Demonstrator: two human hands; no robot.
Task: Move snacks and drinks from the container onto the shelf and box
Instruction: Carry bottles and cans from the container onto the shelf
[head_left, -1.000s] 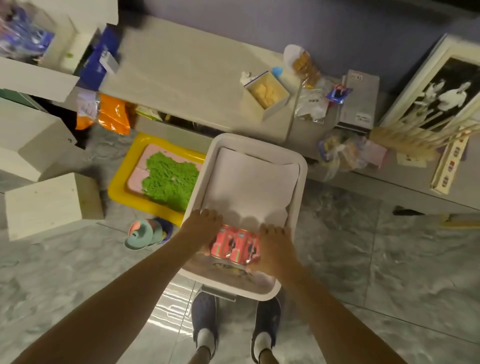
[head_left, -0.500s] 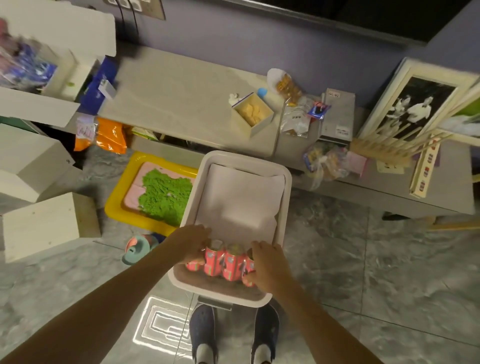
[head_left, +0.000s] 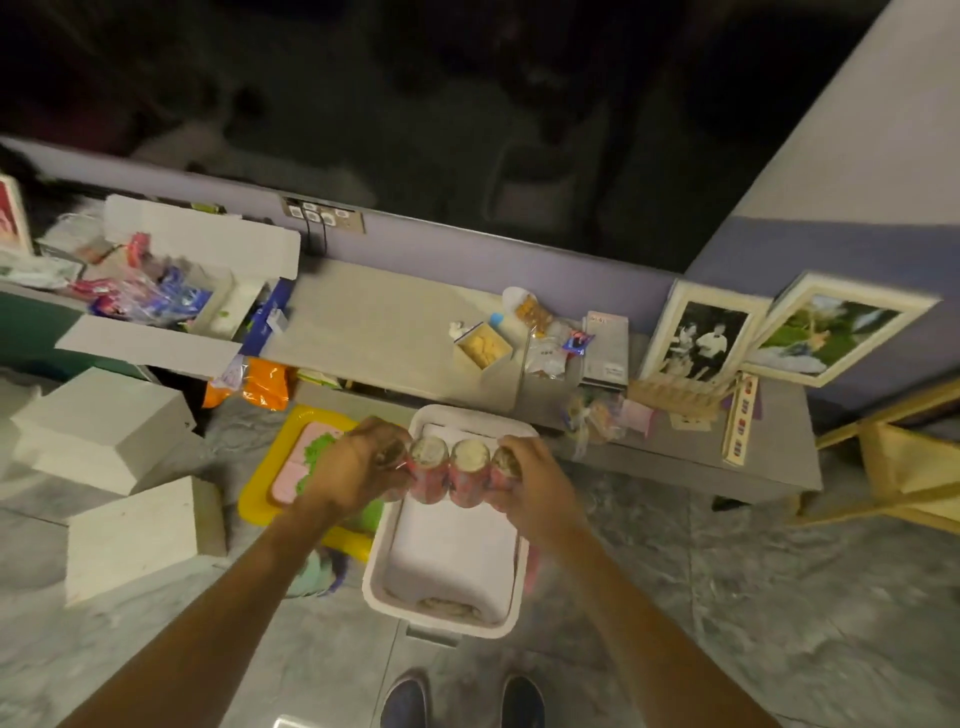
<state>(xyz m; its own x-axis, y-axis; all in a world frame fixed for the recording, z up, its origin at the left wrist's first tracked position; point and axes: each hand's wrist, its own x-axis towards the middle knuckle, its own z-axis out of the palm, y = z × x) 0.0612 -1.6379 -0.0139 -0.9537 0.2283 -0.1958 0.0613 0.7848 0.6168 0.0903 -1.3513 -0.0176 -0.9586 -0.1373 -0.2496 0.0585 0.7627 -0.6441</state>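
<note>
A row of pink drink cans (head_left: 449, 475) hangs in the air above the white container (head_left: 395, 603), tops facing me. My left hand (head_left: 358, 462) grips the row's left end and my right hand (head_left: 530, 478) grips its right end. The container stands on the floor at my feet, with only a white sheet and a little debris showing inside. Behind it runs the low grey shelf (head_left: 374, 327). An open white box (head_left: 156, 296) holding several snack packs sits at the shelf's left end.
A small open carton (head_left: 480, 348), snack bags (head_left: 545, 338) and two framed pictures (head_left: 706, 338) crowd the shelf's right half. On the floor lie a yellow tray with green stuff (head_left: 280, 467), orange snack bags (head_left: 265, 384) and two pale blocks (head_left: 135, 535). A wooden frame (head_left: 909, 467) stands at right.
Both hands have lifted the row of cans out of the container's near end and up above it. The camera has tilted up, showing more of the shelf and wall.
</note>
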